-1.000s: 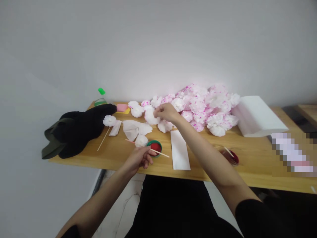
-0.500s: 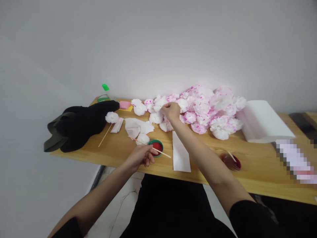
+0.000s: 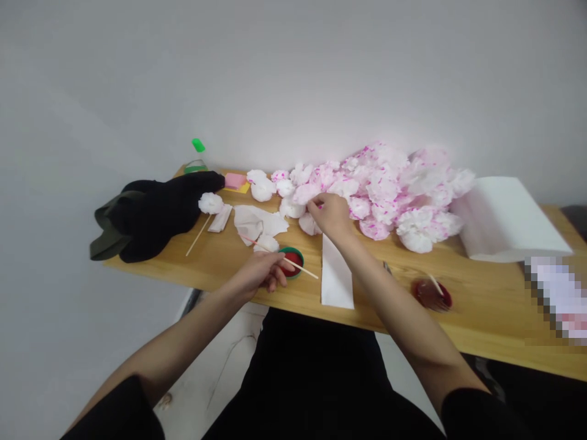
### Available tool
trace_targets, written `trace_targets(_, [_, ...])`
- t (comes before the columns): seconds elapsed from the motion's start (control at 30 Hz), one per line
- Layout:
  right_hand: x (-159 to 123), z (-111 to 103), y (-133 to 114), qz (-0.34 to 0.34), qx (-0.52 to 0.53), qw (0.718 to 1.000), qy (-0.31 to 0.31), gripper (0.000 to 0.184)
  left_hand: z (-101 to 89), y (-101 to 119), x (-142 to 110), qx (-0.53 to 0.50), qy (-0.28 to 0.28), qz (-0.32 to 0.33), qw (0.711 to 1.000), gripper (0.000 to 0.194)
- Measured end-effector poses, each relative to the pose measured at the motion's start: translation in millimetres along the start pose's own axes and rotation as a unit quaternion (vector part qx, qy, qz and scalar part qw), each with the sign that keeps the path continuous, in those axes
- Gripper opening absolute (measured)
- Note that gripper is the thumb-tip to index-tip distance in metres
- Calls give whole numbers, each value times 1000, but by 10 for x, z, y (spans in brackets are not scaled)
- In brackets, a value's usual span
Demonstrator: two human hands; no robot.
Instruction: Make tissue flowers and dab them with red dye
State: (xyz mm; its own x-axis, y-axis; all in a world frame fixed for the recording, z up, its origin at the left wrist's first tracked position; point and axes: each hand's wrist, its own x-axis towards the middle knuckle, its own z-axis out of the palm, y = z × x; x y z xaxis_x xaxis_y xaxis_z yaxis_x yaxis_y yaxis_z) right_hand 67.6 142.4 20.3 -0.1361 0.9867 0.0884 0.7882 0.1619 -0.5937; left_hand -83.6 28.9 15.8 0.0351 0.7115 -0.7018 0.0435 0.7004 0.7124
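My left hand (image 3: pixel 261 272) is closed on a thin wooden stick (image 3: pixel 300 269) that lies across a green cap of red dye (image 3: pixel 292 261). My right hand (image 3: pixel 332 214) reaches over the table with fingers pinched among small white and pink paper flowers (image 3: pixel 308 223); what it holds I cannot make out. A big pile of pink-speckled paper flowers (image 3: pixel 389 183) lies behind it against the wall. A folded white tissue strip (image 3: pixel 336 281) lies just in front of my right wrist.
A wooden table (image 3: pixel 481 318) runs along a grey wall. Black and green clothing (image 3: pixel 151 211) lies at its left end, with a green-capped bottle (image 3: pixel 197 156) behind. A white tissue stack (image 3: pixel 504 220) sits at right, a second red dye dish (image 3: pixel 431 293) nearer the front edge.
My right hand drew back from the flower row toward me and lower, now over the near flowers. The left hand stays on the stick. The view shifted slightly.
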Motion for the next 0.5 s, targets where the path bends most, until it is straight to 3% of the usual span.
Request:
trace_targets(0.07, [-216, -94, 0, -35, 7, 999, -32, 24, -6, -4, -18, -4, 0, 4, 1000, 34])
trace_targets(0.17, [-587, -204, 28, -81, -7, 986, -144, 41, -19, -22, -44, -13, -2, 9, 1000, 34])
trace_targets(0.3, [-959, -242, 109, -74, 32, 964, -253, 45, -26, -33, -78, -23, 3, 21, 1000, 34])
trace_targets(0.4, [-1089, -211, 173, -59, 118, 947, -293, 34, -16, -27, -97, -30, 9, 26, 999, 35])
trace_targets(0.5, [-1174, -170, 219, -44, 163, 942, -288, 30, 7, -43, -115, -29, 6, 26, 999, 34])
